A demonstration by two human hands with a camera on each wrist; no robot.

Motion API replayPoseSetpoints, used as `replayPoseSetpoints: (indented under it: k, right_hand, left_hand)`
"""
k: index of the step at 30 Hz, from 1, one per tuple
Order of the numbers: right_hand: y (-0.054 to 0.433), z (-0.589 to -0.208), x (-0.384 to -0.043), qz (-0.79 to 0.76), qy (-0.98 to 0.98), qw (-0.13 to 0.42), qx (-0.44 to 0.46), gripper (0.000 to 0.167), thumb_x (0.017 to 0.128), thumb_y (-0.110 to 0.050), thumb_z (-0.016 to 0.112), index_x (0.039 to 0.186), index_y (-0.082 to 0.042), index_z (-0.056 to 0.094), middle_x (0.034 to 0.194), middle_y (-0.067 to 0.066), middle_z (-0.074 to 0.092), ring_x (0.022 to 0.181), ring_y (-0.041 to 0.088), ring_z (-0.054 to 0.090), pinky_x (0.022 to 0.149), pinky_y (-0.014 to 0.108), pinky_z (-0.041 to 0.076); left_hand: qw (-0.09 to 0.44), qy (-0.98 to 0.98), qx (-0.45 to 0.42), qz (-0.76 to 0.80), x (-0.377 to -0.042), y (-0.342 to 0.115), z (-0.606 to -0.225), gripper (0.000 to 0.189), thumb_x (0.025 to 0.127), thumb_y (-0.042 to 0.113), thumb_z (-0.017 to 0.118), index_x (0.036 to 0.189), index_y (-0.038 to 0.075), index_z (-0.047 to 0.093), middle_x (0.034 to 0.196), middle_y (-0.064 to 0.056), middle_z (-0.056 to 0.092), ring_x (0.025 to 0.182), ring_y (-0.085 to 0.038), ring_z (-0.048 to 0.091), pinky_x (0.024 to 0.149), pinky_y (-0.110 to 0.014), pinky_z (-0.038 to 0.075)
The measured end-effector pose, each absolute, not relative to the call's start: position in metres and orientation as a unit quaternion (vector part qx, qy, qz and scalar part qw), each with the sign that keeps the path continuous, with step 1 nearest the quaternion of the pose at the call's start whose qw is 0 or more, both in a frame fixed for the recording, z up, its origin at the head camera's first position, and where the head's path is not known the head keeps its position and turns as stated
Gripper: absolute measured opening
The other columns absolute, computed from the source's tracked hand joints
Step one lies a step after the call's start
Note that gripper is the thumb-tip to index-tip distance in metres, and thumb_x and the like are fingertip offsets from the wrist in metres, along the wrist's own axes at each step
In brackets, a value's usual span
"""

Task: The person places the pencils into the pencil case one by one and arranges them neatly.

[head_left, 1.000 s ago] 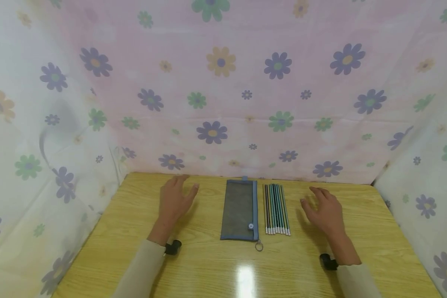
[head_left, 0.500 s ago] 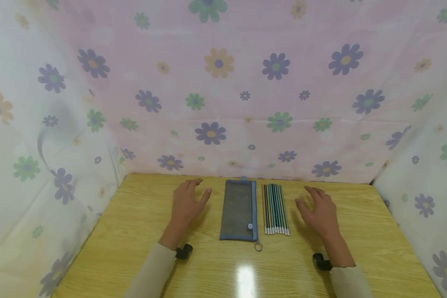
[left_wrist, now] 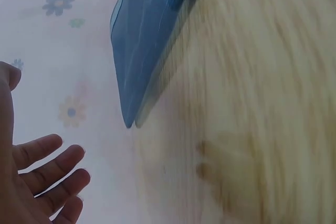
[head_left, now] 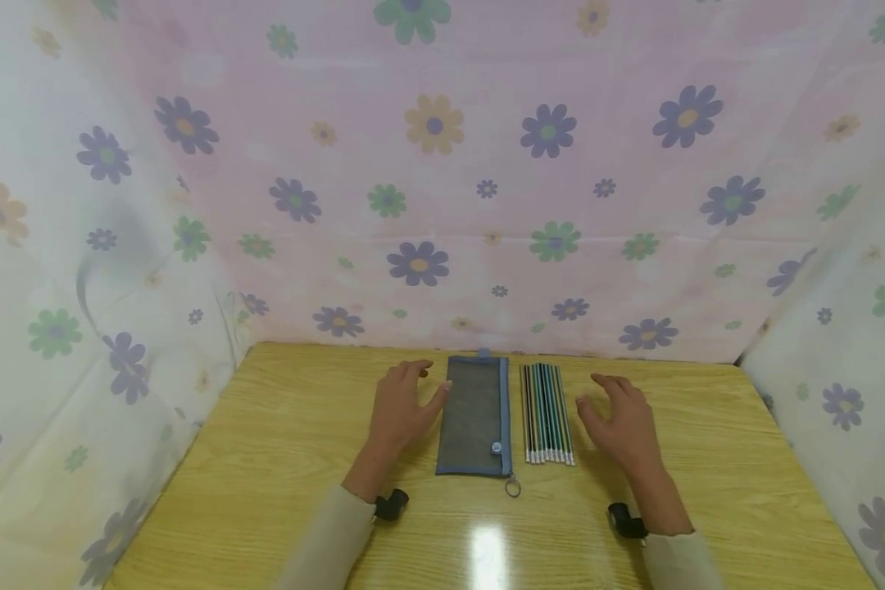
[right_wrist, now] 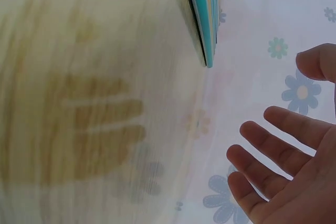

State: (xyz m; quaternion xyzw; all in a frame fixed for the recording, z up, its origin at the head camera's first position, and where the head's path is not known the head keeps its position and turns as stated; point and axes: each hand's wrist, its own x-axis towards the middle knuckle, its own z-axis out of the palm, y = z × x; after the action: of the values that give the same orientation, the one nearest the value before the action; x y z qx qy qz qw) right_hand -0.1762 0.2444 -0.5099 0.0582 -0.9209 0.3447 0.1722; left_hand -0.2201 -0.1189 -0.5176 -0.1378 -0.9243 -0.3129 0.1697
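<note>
A flat grey mesh zipper pouch (head_left: 472, 414) with blue edging lies at the middle of the table, a metal ring (head_left: 513, 487) at its near right corner. Just right of it, a row of several pencils (head_left: 546, 414) lies side by side, white erasers toward me. My left hand (head_left: 404, 410) hovers at the pouch's left edge, thumb tip by the mesh; the left wrist view shows the pouch (left_wrist: 142, 40) apart from the relaxed fingers. To the right of the pencils is my right hand (head_left: 621, 422), fingers spread loosely and holding nothing. In the right wrist view the pencils (right_wrist: 203, 19) are beyond the thumb.
The wood-grain table (head_left: 265, 459) reaches back to a flowered cloth (head_left: 487, 213) hanging behind it. Similar cloth hangs on both sides. A small black camera is strapped at each wrist.
My left hand has moved right, from well clear of the pouch up to its left edge. My right hand has shifted a little left toward the pencils. Pouch and pencils stay put.
</note>
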Motion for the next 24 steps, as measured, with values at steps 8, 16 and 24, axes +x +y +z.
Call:
replayPoseSetpoints:
  k: [8, 16, 24]
  right_hand:
    - [0.24, -0.511, -0.177, 0.34, -0.929, 0.139, 0.05, 0.047, 0.103, -0.022, 0.067, 0.14, 0.006, 0.062, 0.136, 0.029, 0.061, 0.124, 0.052, 0.057, 0.101, 0.07, 0.049]
    - [0.234, -0.511, -0.176, 0.327, -0.937, 0.116, 0.048, 0.043, 0.102, -0.017, 0.069, 0.137, 0.007, 0.063, 0.124, 0.027, 0.065, 0.111, 0.045, 0.063, 0.09, 0.064, 0.055]
    - [0.228, -0.512, -0.177, 0.322, -0.94, 0.107, 0.045, 0.039, 0.101, -0.015, 0.07, 0.132, 0.009, 0.066, 0.118, 0.026, 0.068, 0.107, 0.045, 0.066, 0.09, 0.062, 0.057]
  left_hand:
    - [0.168, -0.921, -0.163, -0.311, -0.215, -0.097, -0.519, 0.057, 0.102, 0.047, 0.069, 0.138, 0.003, 0.065, 0.115, -0.011, 0.068, 0.11, -0.035, 0.062, 0.095, -0.059, 0.052]
    - [0.147, -0.912, -0.198, -0.328, -0.208, -0.08, -0.52, 0.056, 0.101, 0.043, 0.072, 0.137, 0.002, 0.064, 0.11, -0.013, 0.067, 0.101, -0.03, 0.059, 0.089, -0.052, 0.052]
    - [0.122, -0.916, -0.214, -0.317, -0.201, -0.061, -0.52, 0.06, 0.1, 0.048, 0.072, 0.139, 0.003, 0.063, 0.112, -0.007, 0.066, 0.102, -0.025, 0.061, 0.09, -0.047, 0.055]
